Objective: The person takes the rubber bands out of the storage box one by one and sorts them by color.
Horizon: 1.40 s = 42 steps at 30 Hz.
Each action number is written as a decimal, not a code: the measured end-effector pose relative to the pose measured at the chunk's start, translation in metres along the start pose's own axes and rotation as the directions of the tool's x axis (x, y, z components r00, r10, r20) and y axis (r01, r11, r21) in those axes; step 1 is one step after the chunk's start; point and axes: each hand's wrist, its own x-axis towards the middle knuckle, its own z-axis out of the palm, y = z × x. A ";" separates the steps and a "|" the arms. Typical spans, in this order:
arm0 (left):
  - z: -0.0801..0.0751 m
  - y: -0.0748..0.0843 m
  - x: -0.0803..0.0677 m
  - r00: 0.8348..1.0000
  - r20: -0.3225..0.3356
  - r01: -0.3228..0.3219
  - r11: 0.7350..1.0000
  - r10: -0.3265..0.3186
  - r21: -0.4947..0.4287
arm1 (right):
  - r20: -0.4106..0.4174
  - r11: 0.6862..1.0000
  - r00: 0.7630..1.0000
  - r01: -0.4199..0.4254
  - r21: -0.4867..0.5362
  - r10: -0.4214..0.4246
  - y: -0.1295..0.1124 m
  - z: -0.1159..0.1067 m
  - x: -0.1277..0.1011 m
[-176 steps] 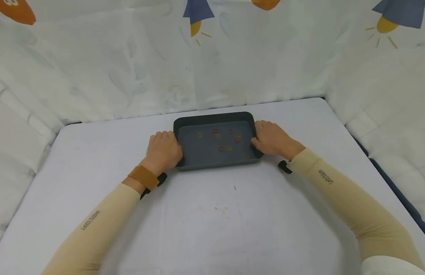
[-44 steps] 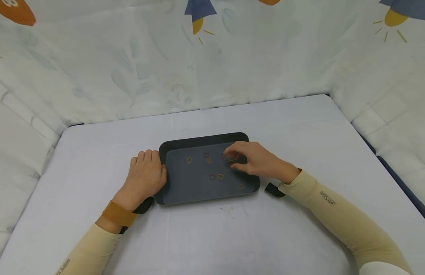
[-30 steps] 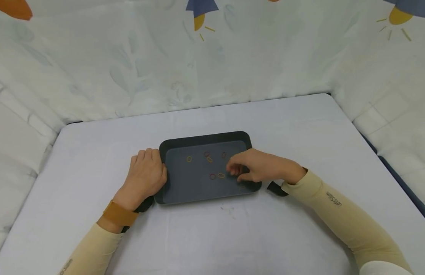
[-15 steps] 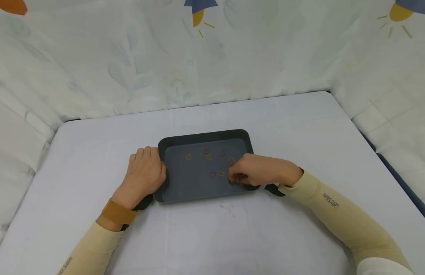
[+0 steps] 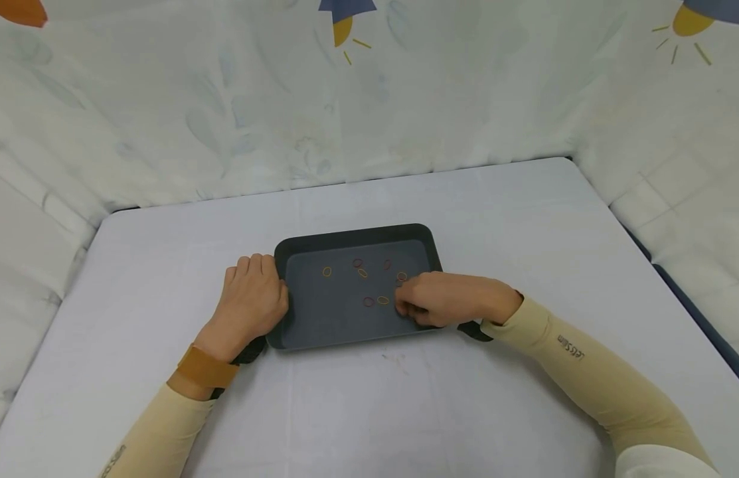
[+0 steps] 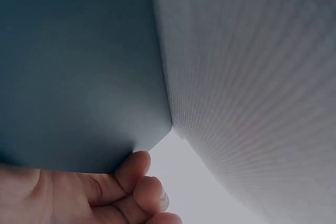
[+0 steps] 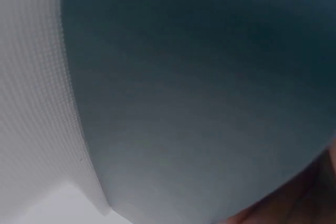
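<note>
A dark grey tray [image 5: 354, 234] lies on the white-covered table [image 5: 369, 405]. Several small rubber bands, yellow [image 5: 327, 271] and dark red [image 5: 368, 301], lie scattered on its floor. My left hand [image 5: 252, 302] grips the tray's left edge, fingers curled against its wall [image 6: 79, 66]. My right hand [image 5: 405, 304] is down inside the tray's right half. Its fingertips are bunched together on the floor, pinching where a band lay; that band is hidden under the hand. The right wrist view shows only the tray's wall [image 7: 199, 93], close and blurred.
Printed white fabric walls [image 5: 369, 113] close in the table at the back and both sides. The table's right edge [image 5: 674, 292] drops off beside a dark gap. Bare cloth stretches in front of the tray.
The tray was pulled nearer and to the left. My right hand left the tray's right edge, reached in and curled its fingers down near the front right. My left hand kept its hold.
</note>
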 end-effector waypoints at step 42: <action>0.002 -0.001 -0.001 0.999 -0.044 -0.001 1.000 0.000 -0.019 | -0.197 0.970 0.979 0.093 0.223 -0.048 0.015 -0.003 0.001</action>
